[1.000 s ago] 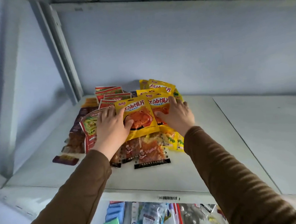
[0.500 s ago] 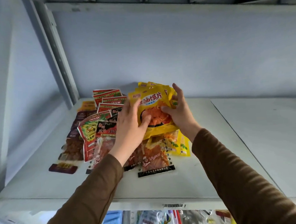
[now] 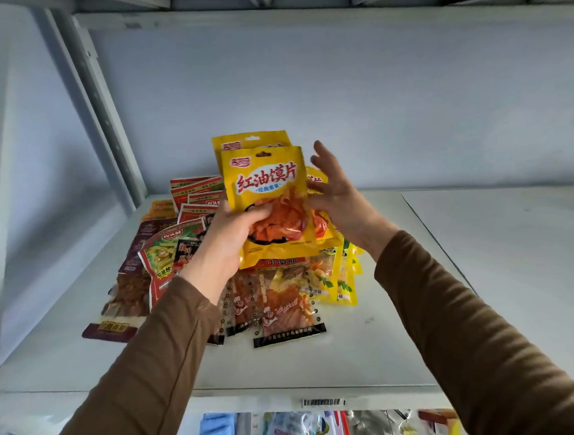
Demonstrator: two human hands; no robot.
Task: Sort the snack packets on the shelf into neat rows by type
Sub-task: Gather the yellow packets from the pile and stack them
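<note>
The mixed pile (image 3: 249, 279) sits unsorted mid-shelf (image 3: 448, 275). Left hand (image 3: 224, 244) grips a bunch of yellow packets (image 3: 268, 198) upright above it, probably squaring up one type, while the right hand (image 3: 341, 198) rests open-fingered against their edge, seemingly steadying them.

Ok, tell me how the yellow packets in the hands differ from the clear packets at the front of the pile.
The yellow packets are opaque and held upright off the shelf by the left hand; the clear packets are see-through with black bottom strips and lie flat. Both show reddish-orange food.
</note>
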